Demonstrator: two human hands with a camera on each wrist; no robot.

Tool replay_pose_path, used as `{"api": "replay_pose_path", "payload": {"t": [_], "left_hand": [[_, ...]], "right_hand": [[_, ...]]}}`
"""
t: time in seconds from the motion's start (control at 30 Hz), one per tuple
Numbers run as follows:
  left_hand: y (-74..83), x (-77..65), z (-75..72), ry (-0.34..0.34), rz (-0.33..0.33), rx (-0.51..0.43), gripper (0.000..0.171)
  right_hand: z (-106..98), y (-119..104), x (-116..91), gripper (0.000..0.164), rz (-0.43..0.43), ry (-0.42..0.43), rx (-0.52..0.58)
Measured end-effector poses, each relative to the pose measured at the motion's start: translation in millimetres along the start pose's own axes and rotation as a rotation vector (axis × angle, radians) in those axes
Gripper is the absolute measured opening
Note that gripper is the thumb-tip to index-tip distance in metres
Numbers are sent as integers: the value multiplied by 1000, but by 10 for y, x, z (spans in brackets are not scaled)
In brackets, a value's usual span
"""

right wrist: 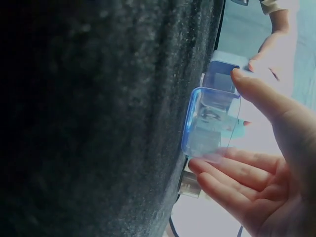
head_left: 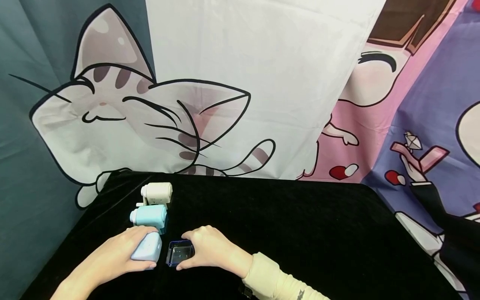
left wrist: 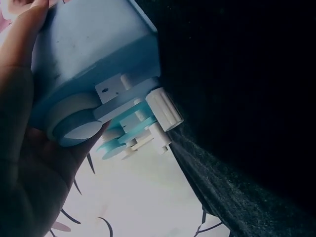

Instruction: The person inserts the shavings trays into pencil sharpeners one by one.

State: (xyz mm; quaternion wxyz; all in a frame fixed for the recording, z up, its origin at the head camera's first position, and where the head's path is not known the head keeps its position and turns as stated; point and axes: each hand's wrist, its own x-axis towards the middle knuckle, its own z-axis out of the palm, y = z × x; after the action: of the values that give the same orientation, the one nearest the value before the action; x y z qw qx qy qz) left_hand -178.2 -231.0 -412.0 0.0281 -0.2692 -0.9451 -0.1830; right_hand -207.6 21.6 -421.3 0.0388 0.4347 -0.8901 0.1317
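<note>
My left hand [head_left: 119,253] grips a light-blue hand-crank pencil sharpener [head_left: 148,247] at the front left of the table, thumb on the near side. Its crank handle [left wrist: 165,109] shows in the left wrist view, beside the round knob end. Just to the right, my right hand [head_left: 211,246] pinches a clear, blue-tinted shavings drawer [head_left: 181,254] between thumb and fingers. The drawer looks apart from the sharpener in the head view. In the right wrist view the drawer's wall [right wrist: 188,126] is see-through, with no shavings plainly visible.
A turquoise sharpener [head_left: 150,215] stands just behind the light-blue one. Behind that is a cream-white sharpener [head_left: 158,192], so the three form a row. Black cloth [head_left: 285,229] covers the table, and a printed cartoon curtain [head_left: 240,50] hangs at the back.
</note>
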Motion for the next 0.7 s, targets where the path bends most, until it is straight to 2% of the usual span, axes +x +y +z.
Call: {"api": "replay_pose_path", "payload": {"t": [0.17,0.47,0.7], "left_hand": [[0,-11,21,32,13,8,67],[-3,-12,15,36,-4,2,71],[-4,-18,53,74,29,25,66]], "right_hand": [[1,0,-8,59,-1,-12,-6],[17,-5,24,47,14,-39,-10],[14,-21,23,49,34,-47,-35]]}}
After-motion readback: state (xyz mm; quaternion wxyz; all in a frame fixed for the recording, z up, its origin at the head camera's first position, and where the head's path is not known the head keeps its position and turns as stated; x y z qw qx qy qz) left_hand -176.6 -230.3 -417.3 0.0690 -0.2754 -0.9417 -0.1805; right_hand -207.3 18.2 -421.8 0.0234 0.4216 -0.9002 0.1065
